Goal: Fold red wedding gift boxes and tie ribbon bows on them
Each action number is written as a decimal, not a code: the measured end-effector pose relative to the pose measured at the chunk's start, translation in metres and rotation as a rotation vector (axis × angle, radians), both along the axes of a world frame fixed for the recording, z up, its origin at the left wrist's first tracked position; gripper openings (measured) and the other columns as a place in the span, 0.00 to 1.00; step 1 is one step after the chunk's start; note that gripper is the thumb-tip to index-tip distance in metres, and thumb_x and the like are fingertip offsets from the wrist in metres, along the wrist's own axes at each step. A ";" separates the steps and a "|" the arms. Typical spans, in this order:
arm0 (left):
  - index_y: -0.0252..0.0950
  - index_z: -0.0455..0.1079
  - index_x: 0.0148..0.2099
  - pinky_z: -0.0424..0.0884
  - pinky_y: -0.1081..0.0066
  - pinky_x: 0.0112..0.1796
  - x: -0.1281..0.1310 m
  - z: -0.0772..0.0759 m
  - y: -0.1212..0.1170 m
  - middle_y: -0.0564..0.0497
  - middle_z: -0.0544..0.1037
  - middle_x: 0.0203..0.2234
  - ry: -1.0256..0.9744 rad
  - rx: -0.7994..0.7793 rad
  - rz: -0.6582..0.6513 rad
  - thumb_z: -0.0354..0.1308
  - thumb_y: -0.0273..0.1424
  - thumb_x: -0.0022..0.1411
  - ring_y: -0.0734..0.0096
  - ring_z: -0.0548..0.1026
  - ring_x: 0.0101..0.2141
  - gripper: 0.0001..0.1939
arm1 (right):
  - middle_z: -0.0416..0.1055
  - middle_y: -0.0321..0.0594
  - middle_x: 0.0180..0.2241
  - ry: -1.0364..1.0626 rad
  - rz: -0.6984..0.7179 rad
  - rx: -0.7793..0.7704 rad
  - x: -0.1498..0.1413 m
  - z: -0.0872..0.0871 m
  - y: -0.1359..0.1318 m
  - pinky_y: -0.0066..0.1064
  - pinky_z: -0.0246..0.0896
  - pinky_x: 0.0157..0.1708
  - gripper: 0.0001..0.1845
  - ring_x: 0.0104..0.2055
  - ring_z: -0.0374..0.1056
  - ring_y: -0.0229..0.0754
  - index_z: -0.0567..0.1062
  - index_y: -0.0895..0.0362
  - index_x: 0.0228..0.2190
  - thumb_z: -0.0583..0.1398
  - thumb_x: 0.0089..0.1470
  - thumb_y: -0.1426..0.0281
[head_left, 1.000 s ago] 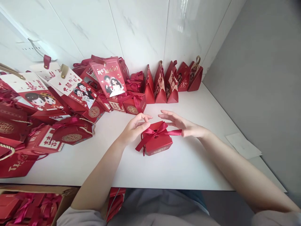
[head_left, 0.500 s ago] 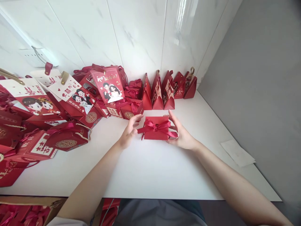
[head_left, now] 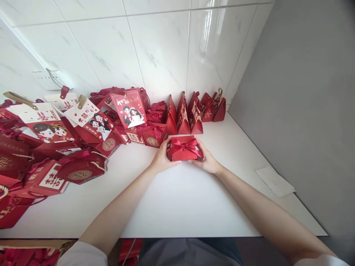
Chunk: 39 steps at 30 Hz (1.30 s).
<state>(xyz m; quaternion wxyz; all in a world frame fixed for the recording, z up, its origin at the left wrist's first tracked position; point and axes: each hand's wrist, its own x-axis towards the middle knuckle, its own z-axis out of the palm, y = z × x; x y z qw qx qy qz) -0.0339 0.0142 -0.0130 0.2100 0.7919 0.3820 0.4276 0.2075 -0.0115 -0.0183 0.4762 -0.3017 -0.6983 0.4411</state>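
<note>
Left grip point(head_left: 161, 157) and right grip point(head_left: 208, 159), head view: each closed on one end of a red rectangular card box point(head_left: 183, 154), fingers round the sides, thumbs low at the near edge. Box is just on the near side of the row of red triangular card boxes point(head_left: 195, 116); can't tell if its base touches the white bench point(head_left: 177, 207). Handling guess: light, contents unseen; card walls stiff but crushable, so squeeze lightly and evenly. Glossy red ribbon bow point(head_left: 188, 146) on top looks slippery; hold the side walls, not the bow.
</note>
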 end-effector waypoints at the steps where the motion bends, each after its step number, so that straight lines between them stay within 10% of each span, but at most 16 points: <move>1: 0.37 0.52 0.67 0.72 0.54 0.56 0.002 0.002 -0.001 0.36 0.66 0.61 0.007 0.019 0.044 0.75 0.37 0.44 0.49 0.70 0.58 0.53 | 0.51 0.48 0.68 0.007 -0.012 -0.005 -0.003 -0.002 0.000 0.49 0.55 0.66 0.52 0.70 0.50 0.55 0.48 0.48 0.69 0.68 0.52 0.60; 8: 0.37 0.53 0.65 0.71 0.58 0.56 0.014 0.007 -0.001 0.39 0.66 0.60 0.027 0.117 0.129 0.71 0.31 0.48 0.54 0.70 0.58 0.45 | 0.49 0.48 0.69 0.107 -0.021 0.025 -0.003 0.003 -0.008 0.48 0.51 0.67 0.48 0.70 0.51 0.51 0.50 0.48 0.66 0.68 0.53 0.58; 14: 0.37 0.54 0.64 0.71 0.56 0.56 0.009 0.008 -0.001 0.38 0.67 0.59 0.055 0.113 0.152 0.71 0.34 0.47 0.52 0.71 0.57 0.45 | 0.60 0.47 0.63 0.073 -0.206 0.004 0.005 0.007 -0.015 0.50 0.61 0.59 0.14 0.61 0.63 0.51 0.66 0.52 0.39 0.59 0.62 0.55; 22: 0.37 0.55 0.62 0.74 0.57 0.52 0.011 0.011 -0.003 0.38 0.69 0.55 0.049 0.166 0.225 0.73 0.35 0.45 0.52 0.73 0.54 0.45 | 0.70 0.47 0.48 -0.097 -0.353 0.126 0.001 0.013 -0.023 0.43 0.63 0.52 0.21 0.57 0.64 0.51 0.72 0.54 0.22 0.56 0.65 0.58; 34: 0.36 0.57 0.63 0.69 0.51 0.57 0.005 0.003 -0.002 0.38 0.71 0.55 -0.206 -0.033 0.060 0.72 0.41 0.47 0.50 0.71 0.57 0.45 | 0.68 0.46 0.53 -0.045 -0.308 0.120 -0.001 0.008 -0.020 0.49 0.61 0.58 0.12 0.57 0.66 0.50 0.73 0.53 0.35 0.66 0.56 0.59; 39: 0.34 0.66 0.57 0.69 0.51 0.57 0.004 -0.001 0.001 0.39 0.75 0.52 -0.379 -0.287 -0.141 0.61 0.48 0.60 0.51 0.73 0.55 0.30 | 0.52 0.46 0.67 0.184 -0.020 -0.155 -0.007 0.004 -0.019 0.49 0.60 0.62 0.41 0.64 0.60 0.49 0.55 0.45 0.62 0.68 0.53 0.60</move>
